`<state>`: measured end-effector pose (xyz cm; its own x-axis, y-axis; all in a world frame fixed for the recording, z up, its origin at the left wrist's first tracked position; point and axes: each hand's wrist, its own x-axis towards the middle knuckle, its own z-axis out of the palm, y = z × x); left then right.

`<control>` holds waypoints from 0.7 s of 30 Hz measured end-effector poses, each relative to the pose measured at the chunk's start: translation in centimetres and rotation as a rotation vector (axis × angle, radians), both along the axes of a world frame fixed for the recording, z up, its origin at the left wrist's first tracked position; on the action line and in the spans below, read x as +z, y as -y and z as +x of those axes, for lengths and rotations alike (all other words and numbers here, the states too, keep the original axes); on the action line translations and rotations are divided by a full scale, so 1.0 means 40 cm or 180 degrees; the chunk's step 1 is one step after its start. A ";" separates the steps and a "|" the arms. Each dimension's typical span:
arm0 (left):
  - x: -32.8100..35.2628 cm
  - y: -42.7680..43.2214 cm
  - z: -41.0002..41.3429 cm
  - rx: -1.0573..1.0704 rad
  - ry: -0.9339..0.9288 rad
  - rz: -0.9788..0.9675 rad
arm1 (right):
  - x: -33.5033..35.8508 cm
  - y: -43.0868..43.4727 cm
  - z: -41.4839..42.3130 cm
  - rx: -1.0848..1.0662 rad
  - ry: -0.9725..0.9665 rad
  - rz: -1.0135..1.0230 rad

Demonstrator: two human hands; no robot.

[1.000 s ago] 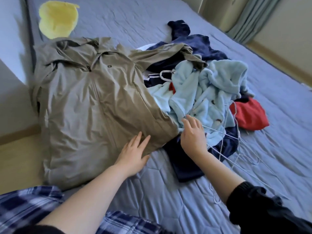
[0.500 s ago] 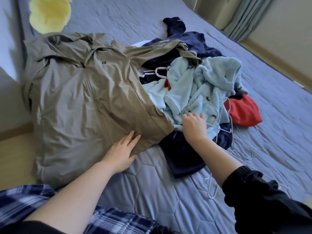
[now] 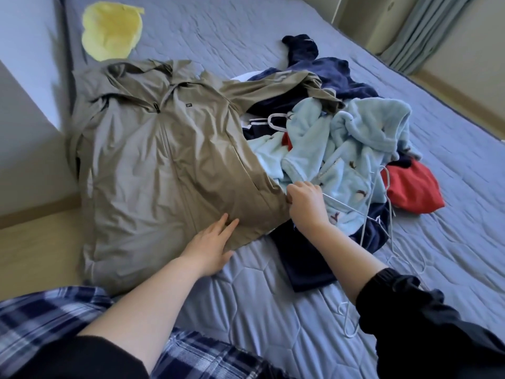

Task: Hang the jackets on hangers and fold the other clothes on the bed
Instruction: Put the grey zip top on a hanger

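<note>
so, the left hand (image 3: 210, 242) is pressing flat on the khaki nylon jacket (image 3: 164, 165) spread on the blue quilted bed (image 3: 273, 310); the right hand (image 3: 306, 201) is curling, seemingly pinching its hem corner, risking snagging the tangled white wire hangers (image 3: 344, 205)

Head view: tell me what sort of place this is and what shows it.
Most likely a bedroom in a home: a bed with a blue quilted cover, a khaki jacket and a heap of other clothes lying on it, and curtains in the far corner.
</note>
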<state>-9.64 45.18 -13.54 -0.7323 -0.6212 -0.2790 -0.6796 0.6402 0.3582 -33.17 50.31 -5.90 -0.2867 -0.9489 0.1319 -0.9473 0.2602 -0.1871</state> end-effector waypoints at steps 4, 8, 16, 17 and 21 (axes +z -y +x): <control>0.031 -0.002 -0.007 -0.0114 -0.0089 -0.0309 | -0.031 0.012 -0.023 0.0092 0.0842 0.0659; 0.080 0.001 -0.061 -0.0591 -0.0198 -0.1288 | -0.009 -0.015 -0.074 -0.0500 0.1667 -0.0517; 0.136 -0.043 -0.235 -0.0814 -0.0031 -0.1067 | -0.028 -0.145 -0.330 -0.2895 0.1114 -0.0659; 0.137 -0.045 -0.241 -0.0767 -0.0021 -0.0960 | -0.038 -0.157 -0.354 -0.3131 0.1247 -0.0380; 0.148 -0.047 -0.254 -0.0581 -0.0115 -0.0526 | -0.067 -0.172 -0.387 -0.3397 0.1847 0.0114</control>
